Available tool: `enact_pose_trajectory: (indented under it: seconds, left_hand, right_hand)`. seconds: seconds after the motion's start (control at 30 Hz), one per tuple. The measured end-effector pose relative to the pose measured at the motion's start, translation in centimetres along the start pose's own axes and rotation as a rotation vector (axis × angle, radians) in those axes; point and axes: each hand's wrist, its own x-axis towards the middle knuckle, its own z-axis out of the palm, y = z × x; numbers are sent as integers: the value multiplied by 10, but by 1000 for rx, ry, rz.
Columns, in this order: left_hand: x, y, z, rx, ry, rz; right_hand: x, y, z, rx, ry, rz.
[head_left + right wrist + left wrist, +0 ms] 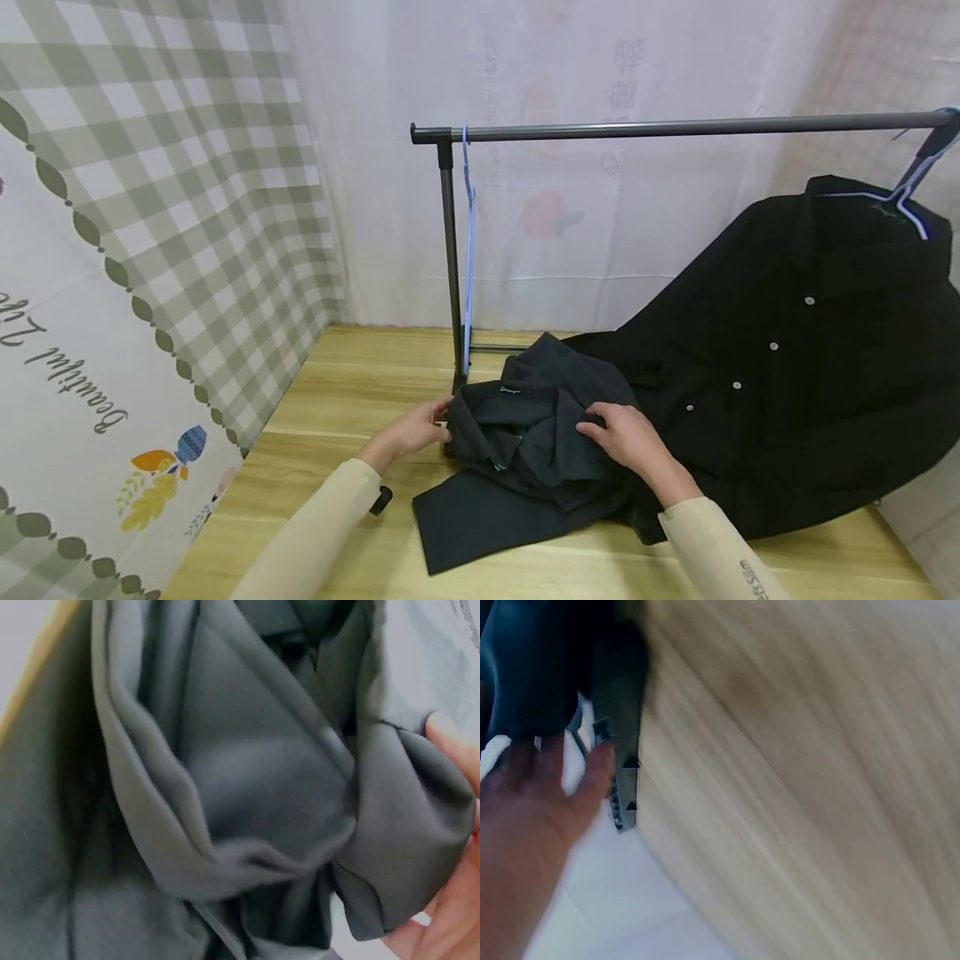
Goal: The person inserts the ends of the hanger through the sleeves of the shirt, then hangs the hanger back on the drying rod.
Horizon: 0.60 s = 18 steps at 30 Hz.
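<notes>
A dark grey collared shirt (pixel 517 521) lies bunched on the table, its collar facing up and one sleeve spread toward the front. My left hand (pixel 412 429) grips the collar's left edge; in the left wrist view that hand (pixel 532 817) is blurred, with its fingertips at the dark cloth (pixel 532 675). On the other side, my right hand (pixel 628 435) pinches the shirt near the right of the collar. The right wrist view shows a fold of the shirt (pixel 409 825) between the thumb and fingers of this hand (pixel 454 900).
Behind the shirt stands a grey metal clothes rack (pixel 600 131). An empty blue hanger (pixel 469 242) hangs at its left end. A black shirt with white buttons (pixel 832 358) hangs at the right, its lower part spreading beside my right hand. Checkered cloth (pixel 225 150) borders the wooden table (pixel 352 375).
</notes>
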Motion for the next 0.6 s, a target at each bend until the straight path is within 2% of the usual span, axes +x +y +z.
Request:
enact_pose_trajectory:
  seconds: [0.1,0.17,0.2,0.4,0.6]
  left_hand:
    - [-3,-5,4,194,55,42]
    - [-3,-7,6,224,114,43]
    - [-3,-7,7,202,143,35]
    - [3,-5,5,-107,302,18]
    - [16,7,-4,-295,464,12]
  right_hand:
    - [-4,1,6,19,17,28]
    - [-5,0,10,31,18,54]
    - [-5,0,12,37,20,63]
    - [-6,-7,24,27,42,81]
    - [-2,-22,39,107,45,110]
